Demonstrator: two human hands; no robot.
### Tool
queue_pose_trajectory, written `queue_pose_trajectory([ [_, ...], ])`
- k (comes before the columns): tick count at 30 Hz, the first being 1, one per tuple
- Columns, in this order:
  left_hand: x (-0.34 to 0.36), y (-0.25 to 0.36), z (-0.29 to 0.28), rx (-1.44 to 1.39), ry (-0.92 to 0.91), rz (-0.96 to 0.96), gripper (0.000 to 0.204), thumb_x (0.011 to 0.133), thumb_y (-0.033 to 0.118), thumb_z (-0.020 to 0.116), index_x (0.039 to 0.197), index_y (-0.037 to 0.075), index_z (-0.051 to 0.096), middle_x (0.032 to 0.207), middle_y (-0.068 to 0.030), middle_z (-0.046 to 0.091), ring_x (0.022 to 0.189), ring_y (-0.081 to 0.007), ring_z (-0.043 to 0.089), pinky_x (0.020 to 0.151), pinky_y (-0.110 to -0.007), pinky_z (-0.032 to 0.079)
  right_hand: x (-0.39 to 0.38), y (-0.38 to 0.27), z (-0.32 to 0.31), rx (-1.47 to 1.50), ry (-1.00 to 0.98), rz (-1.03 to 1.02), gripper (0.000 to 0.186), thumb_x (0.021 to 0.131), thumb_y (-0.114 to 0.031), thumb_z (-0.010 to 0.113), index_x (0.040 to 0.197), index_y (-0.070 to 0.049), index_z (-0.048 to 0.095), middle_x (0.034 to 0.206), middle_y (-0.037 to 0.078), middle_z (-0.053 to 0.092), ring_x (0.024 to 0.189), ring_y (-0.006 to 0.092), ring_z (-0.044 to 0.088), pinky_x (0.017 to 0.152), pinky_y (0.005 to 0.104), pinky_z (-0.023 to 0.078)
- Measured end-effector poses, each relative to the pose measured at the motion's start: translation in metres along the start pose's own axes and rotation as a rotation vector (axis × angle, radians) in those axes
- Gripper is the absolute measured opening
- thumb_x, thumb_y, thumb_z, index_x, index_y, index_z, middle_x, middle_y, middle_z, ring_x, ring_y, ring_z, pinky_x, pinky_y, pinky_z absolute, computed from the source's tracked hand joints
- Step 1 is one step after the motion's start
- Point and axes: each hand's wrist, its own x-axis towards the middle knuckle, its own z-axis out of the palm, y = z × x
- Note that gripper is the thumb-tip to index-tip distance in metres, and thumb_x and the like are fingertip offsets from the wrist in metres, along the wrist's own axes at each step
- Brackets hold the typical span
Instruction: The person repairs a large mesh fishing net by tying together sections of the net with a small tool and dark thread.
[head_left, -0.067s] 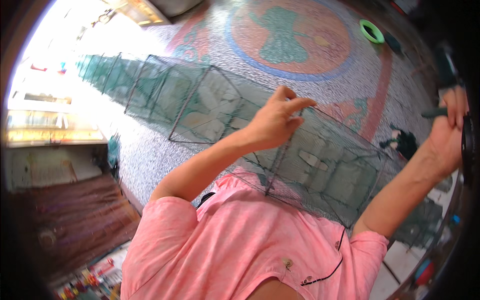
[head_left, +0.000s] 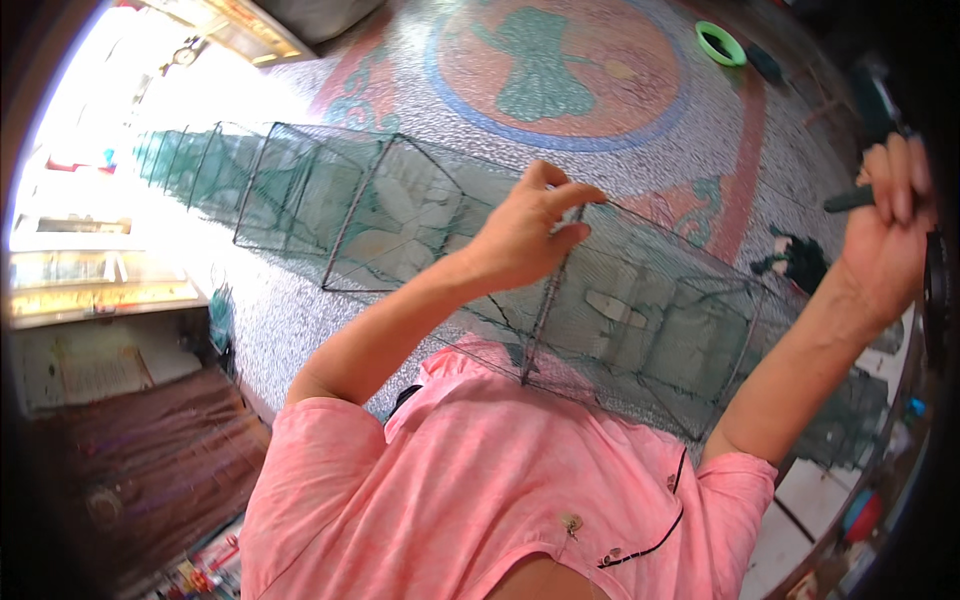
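Note:
A long folding fish trap (head_left: pixel 420 215) of green netting on dark square wire frames stretches across in front of me, from the bright far left to the lower right. My left hand (head_left: pixel 525 228) is at the top corner of one frame, index finger and thumb closed round its upper edge. Raised at the far right, my right hand (head_left: pixel 888 225) grips a tool with a dark green handle (head_left: pixel 849 200); its other end is blurred and lost at the dark rim. The netting passes in front of my pink shirt (head_left: pixel 500 450).
The speckled floor has a round coloured pattern (head_left: pixel 545 70). A bright green basin (head_left: pixel 720 45) stands at the far right, with a dark green bundle (head_left: pixel 795 260) nearer. At left are a lit shelf (head_left: pixel 100 275) and a brown cloth-covered surface (head_left: pixel 140 450).
My right hand with the green-handled tool has risen slightly. My left hand stays at the same frame of the trap, while the whole view has shifted a little.

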Motion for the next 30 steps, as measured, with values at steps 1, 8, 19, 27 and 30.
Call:
queue_pose_trajectory([
  [1,0.023,0.008,0.007,-0.015,0.054,0.018,0.024,0.085,0.009,0.063,0.108,0.014,0.063,0.101,-0.009,0.048,0.085,-0.0182,0.052,0.073,-0.03,0.049,-0.006,-0.005,0.011,-0.138,0.017,-0.052,0.022,0.094,-0.017,0.047,0.075,-0.007,0.047,0.065,0.0,0.04,0.051,0.0065,0.03,0.051,0.0205,0.026],
  [8,0.065,-0.003,-0.026,-0.27,-0.22,-0.222,0.018,0.092,0.022,0.058,0.097,0.006,0.063,0.093,-0.0019,0.065,0.088,-0.0116,0.059,0.078,-0.028,0.048,-0.086,0.033,0.051,-0.625,-0.021,0.321,0.008,0.087,-0.009,0.064,0.094,-0.008,0.063,0.082,-0.001,0.065,0.061,0.0034,0.05,0.056,0.0175,0.042],
  [19,0.109,-0.047,-0.026,-0.723,-0.458,-0.297,0.02,0.095,0.023,0.053,0.1,0.004,0.055,0.099,-0.0074,0.062,0.081,-0.0113,0.061,0.072,-0.023,0.05,-0.157,0.097,0.088,-0.949,-0.004,0.607,0.016,0.076,0.002,0.064,0.092,-0.001,0.064,0.082,0.01,0.058,0.068,0.0218,0.06,0.062,0.029,0.048],
  [27,0.099,-0.059,-0.017,-0.744,-0.536,-0.368,0.017,0.091,0.021,0.059,0.096,0.004,0.062,0.083,0.0005,0.059,0.07,-0.005,0.052,0.062,-0.017,0.044,-0.161,0.125,0.107,-0.94,0.246,0.641,0.016,0.073,0.005,0.065,0.086,0.0,0.057,0.082,0.01,0.06,0.071,0.0216,0.062,0.062,0.0313,0.049],
  [30,0.103,-0.062,-0.014,-0.655,-0.569,-0.396,0.019,0.089,0.018,0.062,0.096,0.001,0.066,0.078,-0.0004,0.061,0.064,-0.0045,0.051,0.056,-0.017,0.042,-0.157,0.134,0.11,-0.924,0.305,0.639,0.018,0.073,0.005,0.065,0.088,-0.001,0.056,0.082,0.011,0.061,0.071,0.0222,0.061,0.062,0.0321,0.049],
])
